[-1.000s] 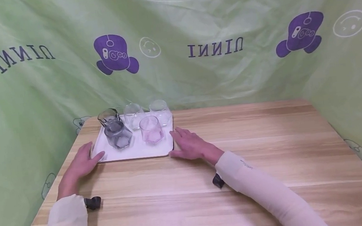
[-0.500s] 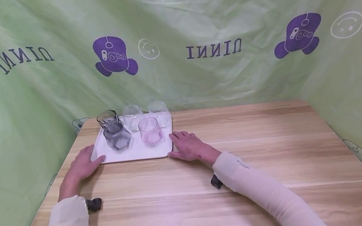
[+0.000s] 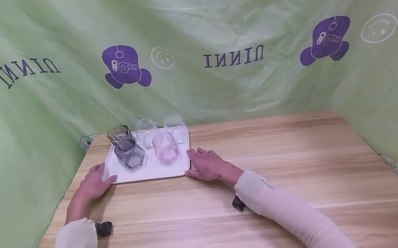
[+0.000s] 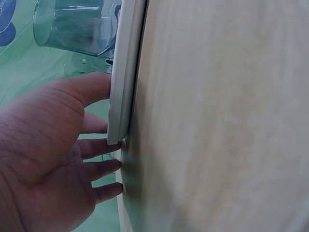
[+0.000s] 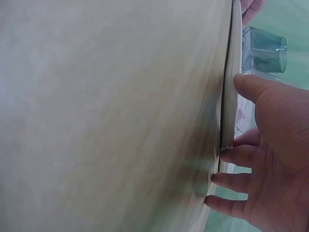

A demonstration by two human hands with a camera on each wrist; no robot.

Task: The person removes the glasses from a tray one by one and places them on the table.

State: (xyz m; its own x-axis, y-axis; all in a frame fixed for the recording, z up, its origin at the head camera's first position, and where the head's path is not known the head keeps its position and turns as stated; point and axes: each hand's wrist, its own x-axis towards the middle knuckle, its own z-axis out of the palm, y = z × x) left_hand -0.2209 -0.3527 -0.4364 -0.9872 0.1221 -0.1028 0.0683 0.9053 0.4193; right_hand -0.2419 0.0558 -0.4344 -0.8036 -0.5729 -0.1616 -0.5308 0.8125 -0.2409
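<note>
A white tray (image 3: 152, 171) lies at the far left of the wooden table (image 3: 269, 173). On it stand a grey faceted glass (image 3: 130, 156), a pink glass (image 3: 166, 147), a dark glass (image 3: 118, 133) and two clear glasses (image 3: 146, 130) (image 3: 175, 125). My left hand (image 3: 94, 184) lies flat at the tray's near left corner, thumb on the rim. My right hand (image 3: 207, 164) lies flat at the near right corner, fingers straight against the edge. The left wrist view shows the left hand (image 4: 58, 145) with its thumb on the tray (image 4: 123, 72). The right wrist view shows the right hand (image 5: 270, 159) beside the tray (image 5: 231, 87).
Green printed cloth (image 3: 214, 57) hangs close behind the table and along both sides. The table's left edge runs near the tray. Bare wood stretches to the right and toward me. Small black cameras sit at both wrists (image 3: 103, 228) (image 3: 238, 203).
Both hands have settled slightly closer to the tray's near corners. The tray and glasses have hardly moved; the head view has tipped up a little.
</note>
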